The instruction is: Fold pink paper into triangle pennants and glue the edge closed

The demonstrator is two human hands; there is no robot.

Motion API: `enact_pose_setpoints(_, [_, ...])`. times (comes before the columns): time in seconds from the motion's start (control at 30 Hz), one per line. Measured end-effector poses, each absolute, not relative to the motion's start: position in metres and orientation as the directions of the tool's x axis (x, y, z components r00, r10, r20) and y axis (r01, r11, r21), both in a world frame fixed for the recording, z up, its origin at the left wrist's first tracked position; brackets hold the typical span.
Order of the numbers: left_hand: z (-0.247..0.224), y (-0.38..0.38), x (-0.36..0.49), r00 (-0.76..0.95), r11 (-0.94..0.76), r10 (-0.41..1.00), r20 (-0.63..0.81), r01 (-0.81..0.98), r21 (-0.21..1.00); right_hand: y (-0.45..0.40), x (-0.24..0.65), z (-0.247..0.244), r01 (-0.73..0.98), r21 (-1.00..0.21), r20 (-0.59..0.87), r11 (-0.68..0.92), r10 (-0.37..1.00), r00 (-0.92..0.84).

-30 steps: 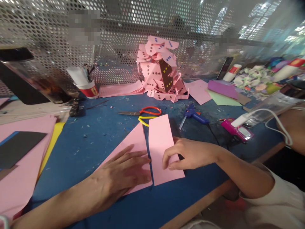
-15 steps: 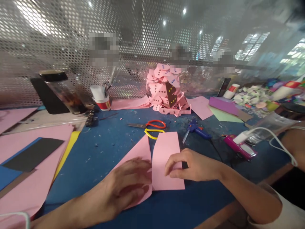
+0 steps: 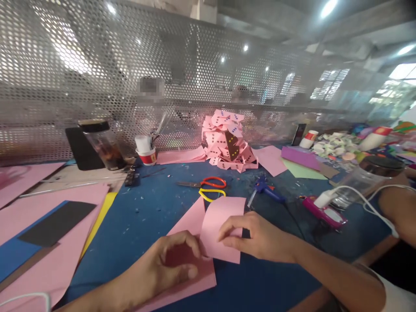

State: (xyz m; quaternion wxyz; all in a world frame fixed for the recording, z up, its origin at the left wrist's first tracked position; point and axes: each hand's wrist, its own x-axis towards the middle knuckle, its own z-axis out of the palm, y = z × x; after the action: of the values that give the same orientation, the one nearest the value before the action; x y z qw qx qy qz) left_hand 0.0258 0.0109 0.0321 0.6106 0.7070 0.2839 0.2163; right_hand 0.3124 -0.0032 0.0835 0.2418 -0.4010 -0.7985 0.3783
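Observation:
My right hand [image 3: 247, 234] holds a small rectangular sheet of pink paper [image 3: 222, 216] between thumb and fingers, its upper part curving up. My left hand [image 3: 165, 264] rests on a larger pink paper [image 3: 195, 277] lying beneath. Its fingers are curled and its thumb stands apart from them, with the fingertips at the left edge of the small sheet. Scissors [image 3: 211, 188] with one red and one yellow handle lie just beyond the papers. To the right is a blue glue gun [image 3: 267, 190].
A pink paper construction with dots [image 3: 224, 141] stands at the back by a perforated metal screen [image 3: 182, 86]. Left are large pink sheets [image 3: 74, 225], a jar [image 3: 104, 147] and a cup [image 3: 147, 155]. Right are a magenta device [image 3: 325, 212] with a white cable and another person's arm [image 3: 398, 206].
The small pink sheet has shifted left and tilted, its left edge now over the larger paper. My left hand has lifted and curled its fingers. The view has tipped upward.

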Motion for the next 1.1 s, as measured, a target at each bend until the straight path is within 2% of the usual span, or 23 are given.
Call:
enact_pose_setpoints(0.2, [0.026,0.014,0.031,0.678,-0.026,0.733,-0.053,0.105,0.994,-0.005,0.307,0.083,0.428,-0.809,0.098,0.402,0.811,-0.577])
enact_pose_setpoints(0.5, [0.027,0.014,0.032,0.648,-0.093,0.761,0.023,0.074,0.993,0.028,0.343,0.078,0.347,-0.904,0.187,0.249,0.961,-0.203])
enact_pose_setpoints(0.63, [0.030,0.019,0.029,0.614,-0.146,0.787,0.058,0.093,0.985,0.040,0.352,0.083,0.409,-0.896,0.132,0.174,0.983,-0.130])
enact_pose_setpoints(0.73, [0.032,0.022,0.027,0.583,-0.165,0.808,0.086,0.083,0.983,0.042,0.359,0.097,0.493,-0.846,0.160,0.201,0.979,-0.124])
enact_pose_setpoints(0.9, [0.034,0.018,0.026,0.597,-0.339,0.787,0.155,0.210,0.917,0.049,0.369,0.129,0.606,-0.751,0.285,0.260,0.957,-0.058])
enact_pose_setpoints(1.03, [0.033,0.015,0.028,0.696,-0.514,0.671,0.256,0.188,0.837,0.064,0.350,0.150,0.618,-0.705,0.336,0.349,0.931,-0.142])
enact_pose_setpoints(1.1, [0.033,0.014,0.029,0.715,-0.553,0.642,0.275,0.184,0.812,0.075,0.331,0.157,0.585,-0.718,0.333,0.377,0.924,-0.187])
